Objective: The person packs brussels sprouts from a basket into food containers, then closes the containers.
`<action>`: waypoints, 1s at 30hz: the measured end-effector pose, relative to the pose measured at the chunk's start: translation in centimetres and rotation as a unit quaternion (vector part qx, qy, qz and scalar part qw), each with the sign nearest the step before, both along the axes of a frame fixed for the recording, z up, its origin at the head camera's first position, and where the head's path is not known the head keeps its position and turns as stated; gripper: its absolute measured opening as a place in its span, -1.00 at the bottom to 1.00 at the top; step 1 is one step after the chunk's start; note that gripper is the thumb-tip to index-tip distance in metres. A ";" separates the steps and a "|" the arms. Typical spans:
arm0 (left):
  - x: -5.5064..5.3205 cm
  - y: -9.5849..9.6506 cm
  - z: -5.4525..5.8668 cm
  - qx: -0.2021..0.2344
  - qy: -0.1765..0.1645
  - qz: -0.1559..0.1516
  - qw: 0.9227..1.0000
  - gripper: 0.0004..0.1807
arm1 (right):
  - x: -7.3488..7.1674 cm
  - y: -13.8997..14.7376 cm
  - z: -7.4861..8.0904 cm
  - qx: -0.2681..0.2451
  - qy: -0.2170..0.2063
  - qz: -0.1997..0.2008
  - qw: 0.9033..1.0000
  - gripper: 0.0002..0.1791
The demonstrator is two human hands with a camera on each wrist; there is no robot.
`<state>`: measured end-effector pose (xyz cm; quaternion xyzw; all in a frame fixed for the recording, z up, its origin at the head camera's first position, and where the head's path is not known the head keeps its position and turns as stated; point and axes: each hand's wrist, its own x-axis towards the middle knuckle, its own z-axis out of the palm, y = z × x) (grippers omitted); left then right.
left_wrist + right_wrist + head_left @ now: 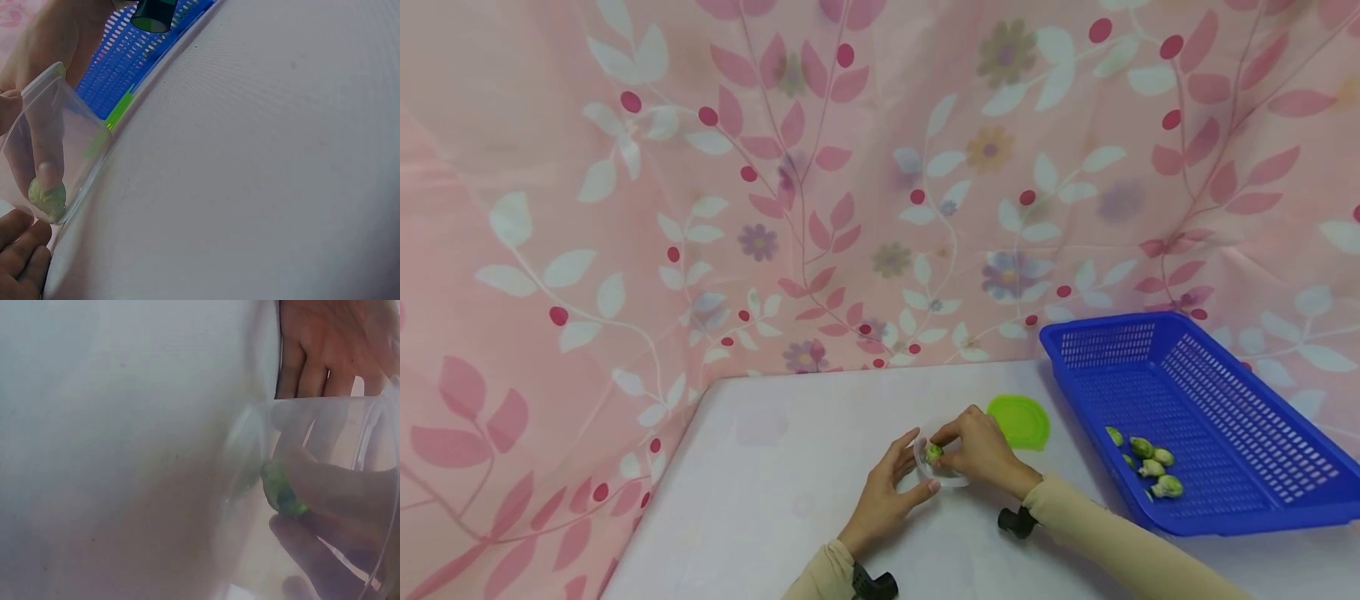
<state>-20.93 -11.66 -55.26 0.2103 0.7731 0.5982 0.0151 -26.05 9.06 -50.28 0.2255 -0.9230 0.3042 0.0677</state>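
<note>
A clear plastic tub (953, 480) sits on the white table, tilted toward me in the head view. My left hand (886, 498) holds it from the left, the thumb at the near rim and the fingers around the far side. Inside the tub, my right hand (983, 448) pinches a small green Brussels sprout (933, 453) between thumb and fingers. Through the clear wall in the left wrist view, the sprout (48, 199) shows close to the tub's bottom. The right wrist view also has the sprout (280, 489) between the fingertips, seen through the plastic.
Behind my right hand lies a bright green lid (1019, 422). A large blue perforated basket (1217, 450) stands on the right, with several Brussels sprouts (1152, 468) near its left wall. A pink floral curtain (850, 208) hangs beyond the table (752, 483).
</note>
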 end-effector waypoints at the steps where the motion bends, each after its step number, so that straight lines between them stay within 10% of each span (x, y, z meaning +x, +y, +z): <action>1: 0.0 0.0 0.0 0.000 -0.001 0.000 1.000 -0.07 | 0.1 0.0 0.0 0.002 0.002 -0.005 1.000 -0.70; 30: -0.1 0.0 -0.1 -0.021 -0.002 0.010 1.000 -0.06 | 0.3 -0.3 1.0 0.047 0.007 0.005 0.999 -0.77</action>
